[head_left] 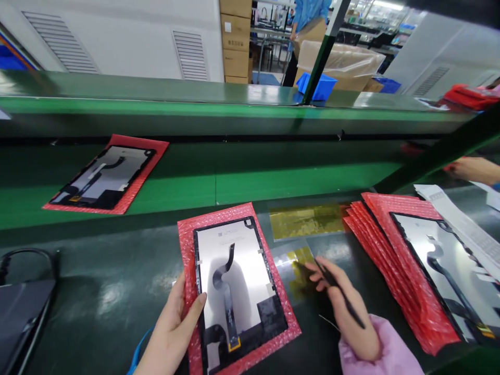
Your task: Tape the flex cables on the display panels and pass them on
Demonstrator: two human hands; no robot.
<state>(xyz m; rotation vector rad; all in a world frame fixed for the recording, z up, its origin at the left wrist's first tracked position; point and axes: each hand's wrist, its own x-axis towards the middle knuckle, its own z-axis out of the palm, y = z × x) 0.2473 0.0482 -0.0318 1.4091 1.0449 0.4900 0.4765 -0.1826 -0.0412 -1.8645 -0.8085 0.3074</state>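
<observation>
My left hand [175, 323] grips the left edge of a tablet display panel [242, 271] lying on a red bubble-wrap bag [287, 312], thumb on top. The panel's back faces up, with a dark flex cable [230, 312] running over its silvery surface. My right hand [346, 302] is closed around slim black tweezers [339, 287]. Their tip points at small pieces of yellow tape [300, 268] on a clear sheet, right of the panel. A wider yellow tape strip [308, 221] lies just beyond.
On the right, another panel [441, 265] rests on stacked red bubble bags [385, 276], beside white paper sheets [464, 229]. A further panel [105, 177] on red wrap lies on the green ledge [253, 185]. A dark device [23, 317] stands far left. Another person's hand [474, 169] shows at right.
</observation>
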